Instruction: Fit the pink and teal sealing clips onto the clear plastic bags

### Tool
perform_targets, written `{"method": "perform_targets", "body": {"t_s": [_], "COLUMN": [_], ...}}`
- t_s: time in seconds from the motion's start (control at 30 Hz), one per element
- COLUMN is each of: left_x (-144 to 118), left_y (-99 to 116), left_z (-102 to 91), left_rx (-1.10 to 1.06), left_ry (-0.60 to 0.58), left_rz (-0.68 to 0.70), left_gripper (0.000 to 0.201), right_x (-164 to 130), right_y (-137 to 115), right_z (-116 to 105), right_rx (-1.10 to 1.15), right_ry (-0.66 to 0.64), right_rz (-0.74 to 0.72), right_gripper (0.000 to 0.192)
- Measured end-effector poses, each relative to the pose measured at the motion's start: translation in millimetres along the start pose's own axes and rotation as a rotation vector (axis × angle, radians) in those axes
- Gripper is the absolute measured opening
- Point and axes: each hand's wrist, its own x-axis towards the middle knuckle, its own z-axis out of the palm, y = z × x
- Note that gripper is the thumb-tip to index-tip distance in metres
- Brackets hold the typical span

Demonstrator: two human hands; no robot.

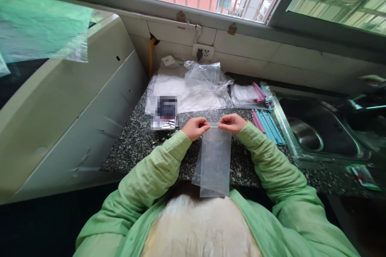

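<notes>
A clear zip-lock plastic bag [215,160] hangs down between my hands, over the front edge of the speckled counter. My left hand [196,128] pinches its top left corner. At the top right corner, the thumb and fingers of my right hand [232,123] are closed on the same bag. Behind its lower left side another clear sheet or bag [196,170] shows in part. Several blue clip strips [269,126] and pink clip strips [257,121] lie to the right of my right hand. Beyond my hands spreads a pile of clear plastic bags [193,92].
Left of the bag pile sits a blurred dark item [164,112]. A smaller stack of bags [245,93] lies near the metal sink [316,128] on the right. At the back wall is a socket [203,52]. A pale appliance [90,88] bounds the left side.
</notes>
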Motion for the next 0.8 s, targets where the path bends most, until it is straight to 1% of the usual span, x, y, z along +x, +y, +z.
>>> {"method": "perform_targets", "body": {"t_s": [0.13, 0.27, 0.47, 0.63, 0.8], "left_x": [-0.5, -1.3, -1.4, -0.6, -0.6], "left_y": [-0.4, 0.9, 4.3, 2.8, 1.0], "left_z": [-0.2, -1.3, -2.5, -2.6, -2.2], "left_rx": [-0.03, -0.049, -0.022, -0.036, -0.024], "left_ry": [0.005, -0.023, -0.073, -0.074, -0.076], "left_rz": [-0.005, -0.017, -0.052, -0.057, -0.051], "left_gripper": [0.016, 0.017, 0.016, 0.022, 0.023], "right_x": [0.6, 0.2, -0.2, 0.5, 0.7], "right_y": [-1.0, -2.3, -4.0, -5.3, -6.1], "right_z": [1.4, 2.2, 5.0, 6.3, 7.3], "right_rx": [-0.044, -0.137, -0.258, -0.284, -0.291], "right_ry": [0.047, 0.079, 0.103, 0.124, 0.135], "right_rz": [-0.074, -0.142, -0.22, -0.229, -0.225], "right_gripper": [0.034, 0.029, 0.024, 0.022, 0.022]}}
